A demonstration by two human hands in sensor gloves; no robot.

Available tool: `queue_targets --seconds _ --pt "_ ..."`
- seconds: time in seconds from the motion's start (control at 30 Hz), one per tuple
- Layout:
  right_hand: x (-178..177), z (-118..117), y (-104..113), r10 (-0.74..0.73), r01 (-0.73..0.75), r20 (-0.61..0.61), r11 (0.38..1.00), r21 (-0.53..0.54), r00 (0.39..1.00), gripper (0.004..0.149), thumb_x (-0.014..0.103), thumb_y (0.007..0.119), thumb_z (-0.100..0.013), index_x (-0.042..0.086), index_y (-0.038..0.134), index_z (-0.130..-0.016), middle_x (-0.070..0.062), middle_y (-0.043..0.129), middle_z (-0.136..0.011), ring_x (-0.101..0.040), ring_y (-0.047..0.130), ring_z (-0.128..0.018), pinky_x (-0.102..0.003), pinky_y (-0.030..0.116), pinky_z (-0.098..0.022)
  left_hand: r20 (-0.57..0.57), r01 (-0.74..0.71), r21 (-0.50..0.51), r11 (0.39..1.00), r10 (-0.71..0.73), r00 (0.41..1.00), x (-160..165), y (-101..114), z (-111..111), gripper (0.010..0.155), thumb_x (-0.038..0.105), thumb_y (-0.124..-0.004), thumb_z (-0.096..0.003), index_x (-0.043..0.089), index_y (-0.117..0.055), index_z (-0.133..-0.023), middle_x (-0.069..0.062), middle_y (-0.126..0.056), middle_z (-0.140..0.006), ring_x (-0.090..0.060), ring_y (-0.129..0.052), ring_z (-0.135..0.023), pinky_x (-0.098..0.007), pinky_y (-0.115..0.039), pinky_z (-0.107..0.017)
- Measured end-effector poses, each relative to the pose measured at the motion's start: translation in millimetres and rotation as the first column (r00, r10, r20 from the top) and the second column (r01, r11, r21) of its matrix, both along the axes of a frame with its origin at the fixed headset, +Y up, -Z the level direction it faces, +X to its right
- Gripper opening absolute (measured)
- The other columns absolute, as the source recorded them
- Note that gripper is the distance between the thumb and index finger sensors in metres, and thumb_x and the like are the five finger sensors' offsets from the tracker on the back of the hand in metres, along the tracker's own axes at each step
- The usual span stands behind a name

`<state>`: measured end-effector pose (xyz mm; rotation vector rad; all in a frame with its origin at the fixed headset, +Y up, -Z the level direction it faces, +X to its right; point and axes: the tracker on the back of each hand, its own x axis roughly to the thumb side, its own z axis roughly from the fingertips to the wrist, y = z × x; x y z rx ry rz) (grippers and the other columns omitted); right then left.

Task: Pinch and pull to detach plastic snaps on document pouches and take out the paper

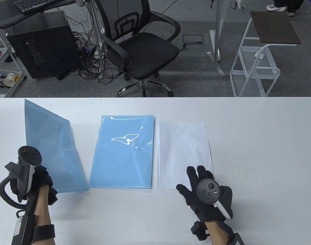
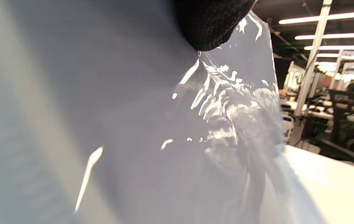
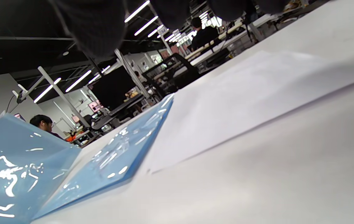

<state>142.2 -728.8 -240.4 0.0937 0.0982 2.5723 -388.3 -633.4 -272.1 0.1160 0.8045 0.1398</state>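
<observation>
We see a white table [image 1: 260,132] with three flat things on it. The landmark is the middle pouch [image 1: 123,153], a bright blue one lying flat with its small round snap [image 1: 136,147] near its right edge.

Just to the right of the middle pouch lies the white paper [image 1: 183,150], flat on the table and almost touching the pouch.

To the left of the middle pouch is the see-through blue pouch [image 1: 52,145]. It is tipped up, and its near right corner sits close to the middle pouch's near left corner. It has a little snap [image 1: 64,150] too.

Our left hand [image 1: 30,178] is at the near left edge of this tipped pouch. Its grip is curled up and holds the pouch by that edge; in the left wrist view a black glove finger [image 2: 208,25] touches the shiny plastic.

Our right hand [image 1: 206,191] is to the right of the middle pouch. Its grip is wide and flat, fingers straight, resting on the near corner of the paper.
</observation>
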Motion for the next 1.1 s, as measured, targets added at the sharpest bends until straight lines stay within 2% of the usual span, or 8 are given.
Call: queue_targets --seconds 0.17,0.27,0.47,0.57,0.7,0.87,1.1 --pt "2 1 0 0.000 0.000 0.002 1.000 0.000 1.000 0.080 0.060 0.072 -0.052 0.020 0.045 -0.116 -0.029 0.038 -0.124 -0.064 0.041 -0.105 -0.080 0.044 -0.067 0.085 -0.012 0.069 0.998 0.007 0.996 23 23 14 0.045 0.024 -0.076 -0.0571 0.014 -0.069 -0.100 -0.005 -0.096 -0.080 -0.025 -0.106 -0.049 -0.042 -0.090 -0.038" --pt "4 1 0 -0.009 0.009 0.008 1.000 -0.001 1.000 0.080 0.060 0.072 -0.052 0.019 0.045 -0.116 -0.029 0.038 -0.124 -0.064 0.041 -0.105 -0.080 0.044 -0.067 0.175 -0.080 0.118 0.990 0.058 0.983 42 33 21 0.044 0.025 -0.075 -0.0573 0.014 -0.069 -0.100 -0.005 -0.096 -0.080 -0.024 -0.106 -0.048 -0.041 -0.090 -0.037" --pt "5 2 0 -0.016 0.016 0.014 1.000 -0.001 1.000 0.080 0.060 0.072 -0.052 0.019 0.045 -0.116 -0.030 0.038 -0.124 -0.064 0.041 -0.105 -0.080 0.044 -0.067 0.357 -0.259 0.171 0.950 0.185 0.915 74 31 33 0.045 0.025 -0.075 -0.0576 0.014 -0.069 -0.100 -0.005 -0.096 -0.080 -0.022 -0.107 -0.046 -0.038 -0.091 -0.035" --pt "5 2 0 -0.017 0.017 0.013 1.000 -0.002 1.000 0.080 0.060 0.072 -0.052 0.019 0.045 -0.116 -0.029 0.038 -0.124 -0.064 0.041 -0.105 -0.080 0.044 -0.067 0.432 -0.382 0.157 0.911 0.285 0.856 90 18 36 0.045 0.025 -0.074 -0.0579 0.013 -0.068 -0.100 -0.005 -0.096 -0.080 -0.022 -0.107 -0.045 -0.038 -0.091 -0.034" --pt "6 2 0 -0.016 0.016 0.016 1.000 -0.002 1.000 0.081 0.060 0.072 -0.052 0.019 0.045 -0.116 -0.030 0.038 -0.124 -0.064 0.041 -0.105 -0.080 0.044 -0.067 0.493 -0.515 0.088 0.853 0.412 0.766 106 -7 35 0.045 0.025 -0.073 -0.0581 0.013 -0.068 -0.101 -0.005 -0.095 -0.080 -0.022 -0.107 -0.045 -0.037 -0.091 -0.034" --pt "7 2 -1 -0.020 0.020 0.019 1.000 -0.007 1.000 0.081 0.060 0.072 -0.052 0.019 0.045 -0.116 -0.030 0.038 -0.124 -0.064 0.042 -0.105 -0.080 0.045 -0.067 0.502 -0.717 -0.023 0.696 0.629 0.594 111 -44 30 0.045 0.025 -0.072 -0.0585 0.012 -0.066 -0.101 -0.005 -0.095 -0.081 -0.022 -0.107 -0.047 -0.038 -0.091 -0.035" --pt "6 2 -1 -0.016 0.016 0.015 1.000 -0.017 1.000 0.080 0.060 0.072 -0.052 0.018 0.046 -0.115 -0.030 0.039 -0.124 -0.064 0.042 -0.105 -0.080 0.045 -0.067 0.405 -0.878 -0.155 0.454 0.839 0.362 106 -100 28 0.045 0.026 -0.070 -0.0596 0.013 -0.063 -0.103 -0.004 -0.093 -0.083 -0.022 -0.106 -0.050 -0.038 -0.091 -0.038"
